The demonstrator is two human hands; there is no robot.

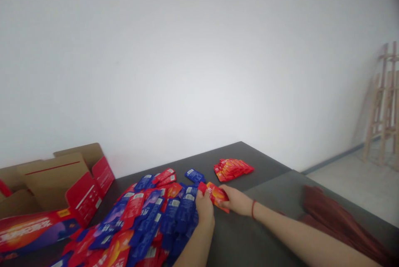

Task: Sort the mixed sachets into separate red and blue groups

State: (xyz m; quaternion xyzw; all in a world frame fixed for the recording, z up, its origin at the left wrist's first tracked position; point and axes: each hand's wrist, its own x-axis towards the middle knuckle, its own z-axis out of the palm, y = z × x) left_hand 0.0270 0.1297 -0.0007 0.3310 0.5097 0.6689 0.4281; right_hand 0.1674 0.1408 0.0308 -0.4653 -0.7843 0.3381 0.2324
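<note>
My left hand (205, 208) is closed on the left end of red-and-orange sachets (216, 193), just right of a large pile. On their right end, my right hand (234, 199) is closed too, with a thin red band on its wrist. Whether these are two sachets or more I cannot tell. The mixed pile (149, 213) of blue and red sachets spreads left of my left hand. Beyond my hands lies a fanned stack of red sachets (233, 169). One blue sachet (195, 175) rests flat at the pile's far edge.
An open cardboard box (84, 194) with red printed sides stands at the left. Brown cloth (336, 217) lies on the dark table (249, 238) at the right. A white wall rises behind, and wooden easels (385, 113) stand on the floor at far right.
</note>
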